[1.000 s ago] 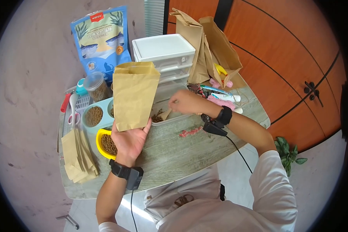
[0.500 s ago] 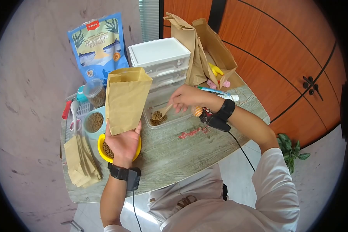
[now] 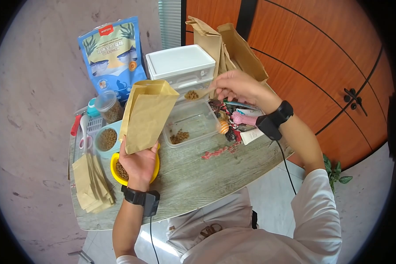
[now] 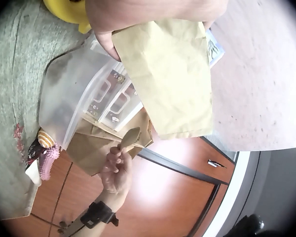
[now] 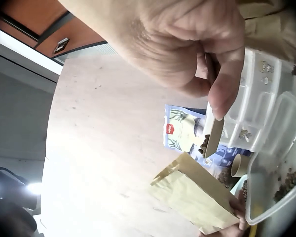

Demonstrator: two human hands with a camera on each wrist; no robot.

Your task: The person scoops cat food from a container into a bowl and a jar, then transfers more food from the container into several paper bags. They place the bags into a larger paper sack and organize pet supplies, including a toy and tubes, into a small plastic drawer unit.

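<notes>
My left hand holds a brown paper bag upright by its lower end, between thumb and fingers. The bag's top stands open in the head view. My right hand pinches the handle of a wooden spoon. Brown kibble lies heaped in the spoon's bowl, which is raised to the right of the bag's mouth. Beneath the spoon stands a clear plastic box with a little kibble at its near left corner. In the right wrist view the spoon appears edge-on.
Left of the bag are a yellow bowl of kibble, a pale blue double bowl, a lidded jar and flat paper bags. Behind stand a blue food pouch and white drawers. Toys and tubes lie right.
My right hand has lifted the spoon from the plastic box, up and to the right, with kibble in it. The paper bag now leans slightly to the right, its mouth still open.
</notes>
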